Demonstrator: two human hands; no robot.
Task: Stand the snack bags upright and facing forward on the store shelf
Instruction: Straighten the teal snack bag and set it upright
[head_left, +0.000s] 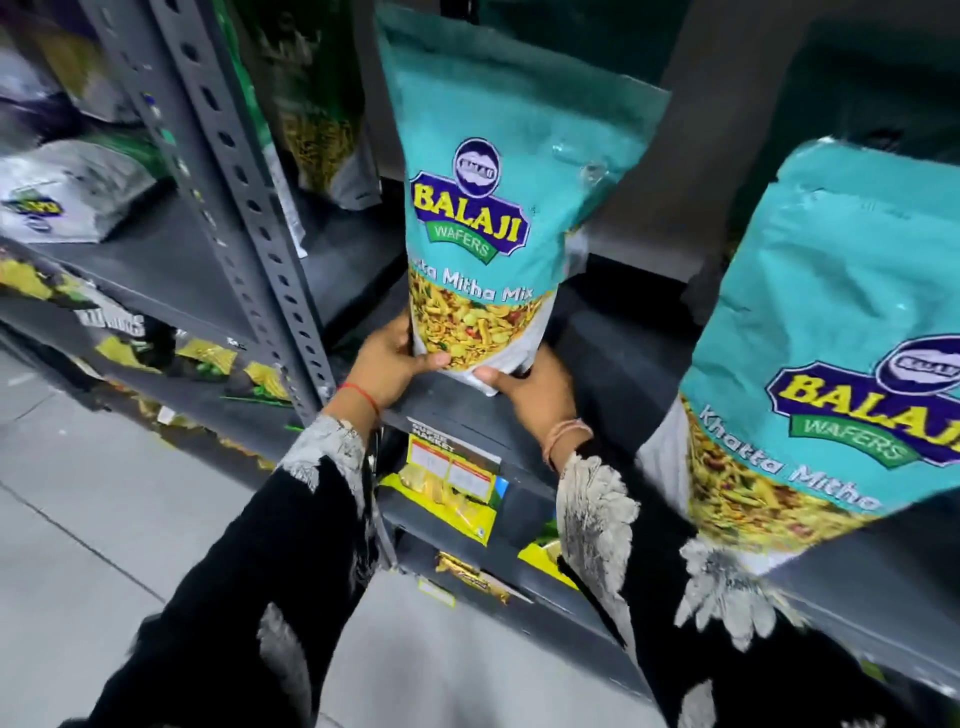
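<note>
Both hands grip the bottom of one teal snack bag (483, 228), which serves as the landmark here. The left hand (389, 364) clasps its lower left corner with the thumb across the printed front, and the right hand (524, 384) cups the lower right corner from below and behind. The bag is upright with its label facing out, its base at or just above the front edge of the grey shelf (613, 338); whether it already rests on the shelf board cannot be told, since the hands cover the base.

To the right of that bag and nearer the camera, a second teal bag (831, 332) of the same kind leans, tilted, label outward. To the left of the held bag runs a perforated grey upright (234, 171), and beyond it lie a white bag (67, 192) and other packs on the neighbouring shelves. Behind and left of the held bag stands a green bag (311, 104).

The step in hand appears to be seating this bag squarely. The next move likely calls for lowering the base flat, checking that it stands unaided, then loosening both hands. The leaning bag to the right probably needs straightening afterwards.
</note>
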